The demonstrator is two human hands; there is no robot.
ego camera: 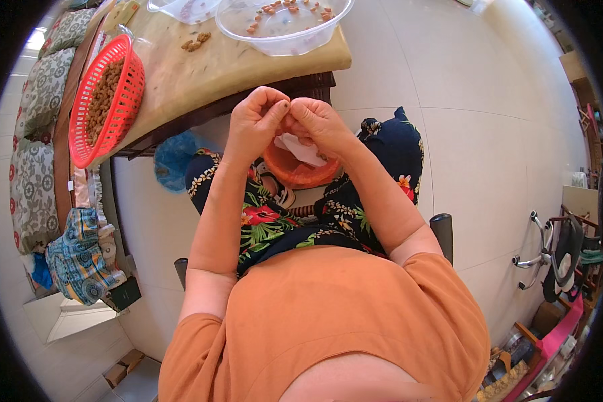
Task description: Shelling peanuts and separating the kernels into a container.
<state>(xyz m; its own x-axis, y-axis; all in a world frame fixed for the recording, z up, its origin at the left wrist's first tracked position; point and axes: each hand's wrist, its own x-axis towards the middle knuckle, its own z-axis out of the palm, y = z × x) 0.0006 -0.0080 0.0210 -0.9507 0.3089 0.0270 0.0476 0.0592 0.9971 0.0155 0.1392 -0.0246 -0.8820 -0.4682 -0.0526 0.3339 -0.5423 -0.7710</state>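
Observation:
My left hand [259, 118] and my right hand [317, 120] meet at the fingertips above an orange-lined bin [301, 176] between my knees. Thumbs and forefingers are pinched together; whatever small thing lies between them is hidden. A clear plastic bowl [281, 42] with scattered reddish-brown nuts stands at the table's corner. Left of it, a few unshelled peanuts [196, 42] lie on the tabletop. At the table's left edge, a red plastic basket [135, 83] is tilted in view and holds many unshelled peanuts.
The table [191, 80] has a yellowish cover. A second clear container [183, 10] stands at its far side. Under the table is a blue plastic bag [173, 161]. A cushioned bench [42, 186] lines the left; chair armrests [442, 233] flank me.

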